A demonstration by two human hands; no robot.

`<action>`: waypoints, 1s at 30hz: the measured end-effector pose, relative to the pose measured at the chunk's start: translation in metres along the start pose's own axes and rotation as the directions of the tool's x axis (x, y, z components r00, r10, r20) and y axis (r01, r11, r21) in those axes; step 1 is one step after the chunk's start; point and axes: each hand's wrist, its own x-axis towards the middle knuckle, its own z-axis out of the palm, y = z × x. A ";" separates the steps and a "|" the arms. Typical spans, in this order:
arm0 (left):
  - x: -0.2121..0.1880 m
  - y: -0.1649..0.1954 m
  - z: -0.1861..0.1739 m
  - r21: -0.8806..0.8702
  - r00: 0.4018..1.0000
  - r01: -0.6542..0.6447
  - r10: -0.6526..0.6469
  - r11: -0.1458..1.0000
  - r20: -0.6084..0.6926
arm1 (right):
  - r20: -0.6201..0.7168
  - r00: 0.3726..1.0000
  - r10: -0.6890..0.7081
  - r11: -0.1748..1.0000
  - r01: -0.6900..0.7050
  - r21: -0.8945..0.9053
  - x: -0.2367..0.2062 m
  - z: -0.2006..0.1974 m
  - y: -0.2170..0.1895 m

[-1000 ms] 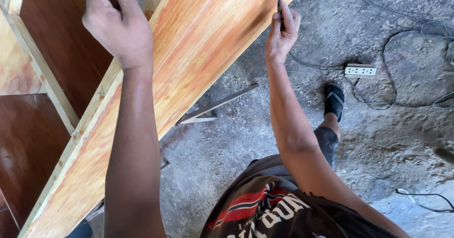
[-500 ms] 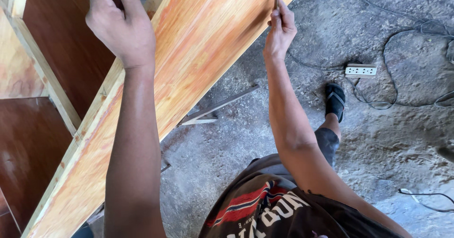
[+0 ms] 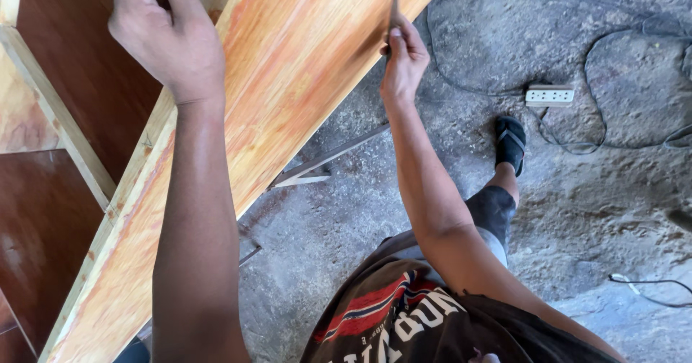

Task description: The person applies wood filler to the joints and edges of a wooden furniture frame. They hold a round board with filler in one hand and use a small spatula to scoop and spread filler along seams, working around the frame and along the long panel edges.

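- The left hand (image 3: 169,42) rests on the upper edge of a long wooden panel (image 3: 288,82) with an orange grain finish; its fingers curl over the pale raw edge, loosely closed around it, though the fingertips run out of view at the top.
- The right hand (image 3: 404,60) is at the panel's lower right edge, its fingers pinched shut on a thin dark tool (image 3: 393,13) that stands upright against the panel face; what kind of tool it is cannot be told.
- The panel runs on a slant from the lower left to the upper right, tilted over the floor, and forms one side of a wooden frame.
- To the left, inside the frame, lies a dark reddish-brown back board (image 3: 50,226), crossed by a pale wooden divider (image 3: 65,132).
- Under the panel, thin wooden strips (image 3: 324,165) lie on the rough concrete floor (image 3: 598,211).
- A white power strip (image 3: 549,95) sits on the floor well to the right of the right hand, with dark cables (image 3: 613,38) looping around it.
- A foot in a black sandal (image 3: 510,143) stands on the floor below the power strip.
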 end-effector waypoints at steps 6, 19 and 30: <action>0.000 0.001 0.000 0.006 0.998 -0.059 0.059 0.998 0.000 | -0.163 0.979 0.123 0.992 -0.122 0.013 0.020 -0.032 0.002; -0.007 -0.027 0.001 0.112 0.996 -0.086 0.087 0.990 -0.004 | -0.118 0.989 0.085 0.995 -0.079 0.057 0.023 -0.017 0.013; -0.001 -0.012 0.001 0.077 0.997 -0.077 0.075 0.994 0.021 | -0.137 0.961 0.239 0.940 -0.194 0.279 0.031 -0.014 0.026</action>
